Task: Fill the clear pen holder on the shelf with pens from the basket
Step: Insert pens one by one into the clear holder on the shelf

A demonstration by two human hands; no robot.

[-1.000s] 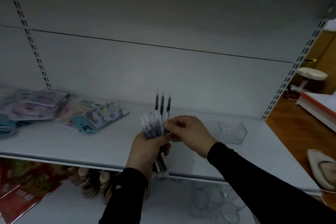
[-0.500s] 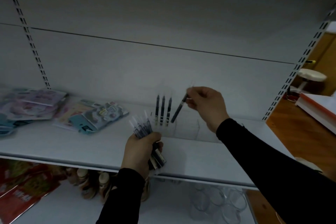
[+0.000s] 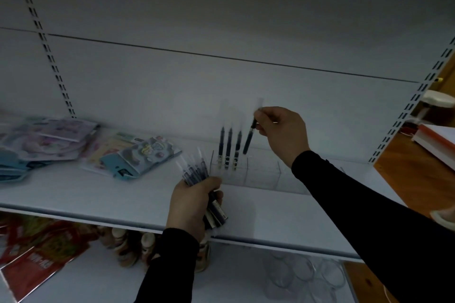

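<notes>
Fingertips (image 3: 261, 119) of the right hand (image 3: 283, 135) pinched the top of one thin dark pen with a clear cap (image 3: 249, 140), holding it a little tilted above the clear plastic pen holder (image 3: 261, 174), which stood near the back of the white metal shelf (image 3: 98, 194), just right of three dark pens (image 3: 229, 147) already standing in it. The left hand (image 3: 192, 206) was closed around a bunch of dark pens (image 3: 197, 172) near the shelf's front edge. To do it well, I think the pen needed to be straightened up and its tip aimed at the free slot beside the three, then lowered slowly so the standing pens were not bumped.
</notes>
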